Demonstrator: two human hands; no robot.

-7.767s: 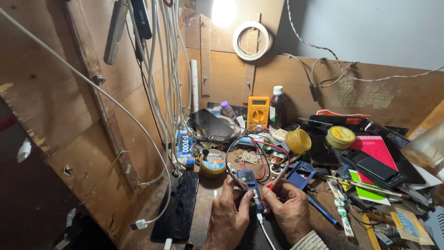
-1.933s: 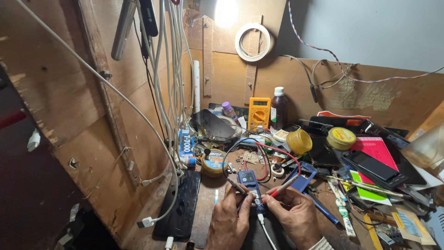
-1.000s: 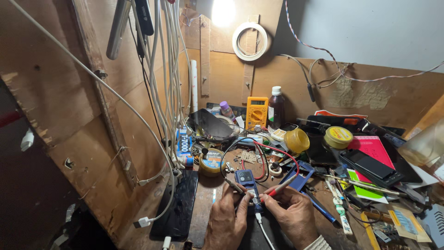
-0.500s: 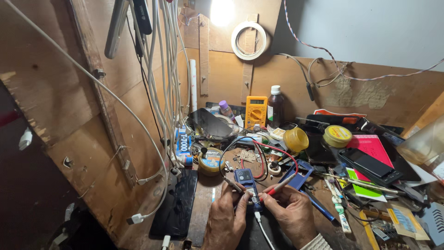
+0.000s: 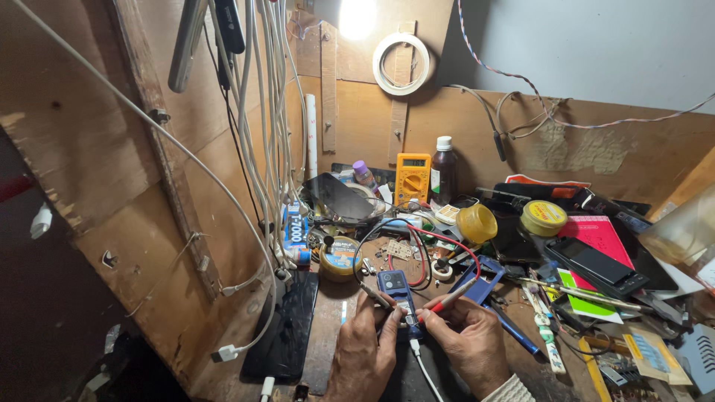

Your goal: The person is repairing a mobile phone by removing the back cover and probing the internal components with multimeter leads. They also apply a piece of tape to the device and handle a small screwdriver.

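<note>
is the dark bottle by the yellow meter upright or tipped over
Upright: the dark bottle stands on its base with its white cap on top, beside the yellow multimeter.

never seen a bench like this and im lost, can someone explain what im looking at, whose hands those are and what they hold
There is one picture, taken by a camera worn on a person's head and looking down, so both hands at the bottom edge are that person's own. No machine is involved.

The left hand holds a dark probe and the right hand holds a red probe. Both tips meet at the lower end of a small blue phone lying on the wooden bench. Red and black leads curve back toward the yellow multimeter propped against the back wall, though clutter hides where they end.

Around it lie a dark bottle, two yellow tins, a red notebook with a black phone on it, and white cables hanging on the left.
</note>
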